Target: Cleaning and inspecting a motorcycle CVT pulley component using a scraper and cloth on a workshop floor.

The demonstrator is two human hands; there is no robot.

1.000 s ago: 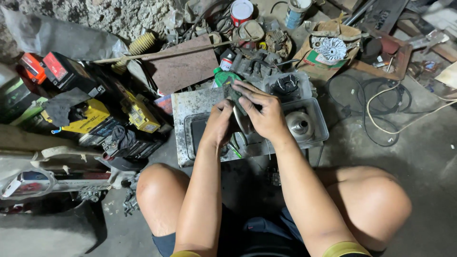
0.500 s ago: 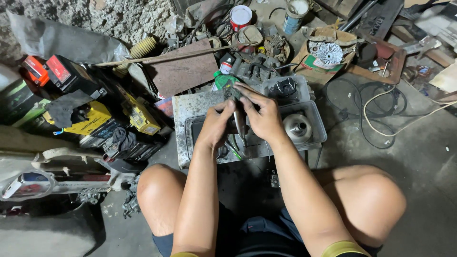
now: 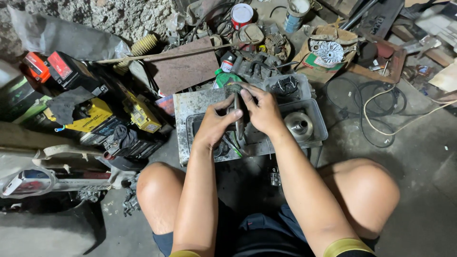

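Both hands, left hand (image 3: pixel 214 124) and right hand (image 3: pixel 263 110), clench a thin disc (image 3: pixel 238 116) edge-up over the tray (image 3: pixel 318 124); greasy fingers could slip, dropping it toward 6 o'clock.

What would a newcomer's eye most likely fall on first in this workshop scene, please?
Probably the two hands at the centre: the left hand and right hand close together around a thin dark metal part held upright over a grey tray. In that tray, to the right, sits a shiny cone-shaped metal piece. Next come the bright yellow boxes in the clutter on the left and the red-and-white can at the top.
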